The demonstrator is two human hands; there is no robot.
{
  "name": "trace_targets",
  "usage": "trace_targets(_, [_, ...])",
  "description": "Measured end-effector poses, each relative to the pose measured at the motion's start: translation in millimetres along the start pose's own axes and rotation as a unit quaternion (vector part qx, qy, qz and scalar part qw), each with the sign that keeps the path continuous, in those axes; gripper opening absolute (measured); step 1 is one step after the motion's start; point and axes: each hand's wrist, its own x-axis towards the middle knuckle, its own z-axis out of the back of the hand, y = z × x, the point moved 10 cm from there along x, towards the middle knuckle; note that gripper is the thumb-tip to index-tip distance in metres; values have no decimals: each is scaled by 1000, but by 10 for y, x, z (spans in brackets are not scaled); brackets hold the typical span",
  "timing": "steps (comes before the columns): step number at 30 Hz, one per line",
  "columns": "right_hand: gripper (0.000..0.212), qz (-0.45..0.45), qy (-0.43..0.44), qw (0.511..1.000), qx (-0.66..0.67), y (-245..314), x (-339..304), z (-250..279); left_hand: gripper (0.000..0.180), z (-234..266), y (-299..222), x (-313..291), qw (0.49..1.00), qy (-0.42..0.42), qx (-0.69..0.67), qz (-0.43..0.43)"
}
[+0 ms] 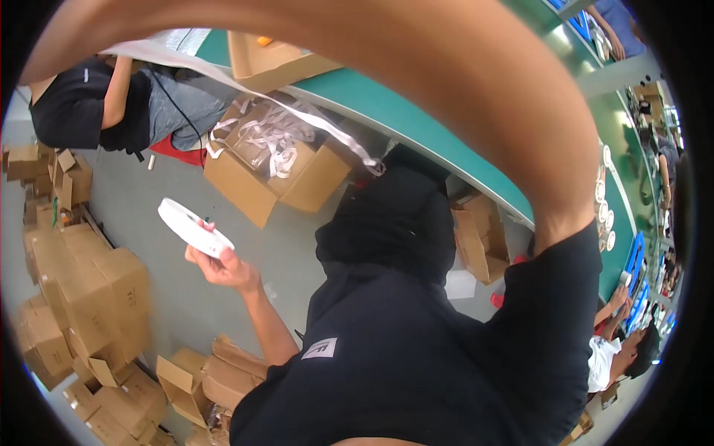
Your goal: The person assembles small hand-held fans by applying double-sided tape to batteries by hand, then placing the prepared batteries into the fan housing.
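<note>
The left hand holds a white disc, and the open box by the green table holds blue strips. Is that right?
Not quite: the strips are white, not blue, as the head view shows. The left hand does hold a white disc, and the open box is by the green table.

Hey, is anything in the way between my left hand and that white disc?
Nothing visible: your left hand holds the white disc directly, gripping its lower right end. The loose white strip passes above, apart from both.

Floor gap beside stacked cartons
</note>
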Motion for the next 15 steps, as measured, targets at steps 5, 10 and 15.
trace_targets(5, [23,116,76,961,-239,-960,1703,-1465,70,341,35,-371,999,1,53,14])
trace_targets(10, [25,55,126,940,-313,-1419,464,-2029,57,556,206,-789,992,19,103,68])
trace_targets(15, [35,-87,134,893,-422,-2778,-899,-1993,54,251,262,-688,987,89,127,50])
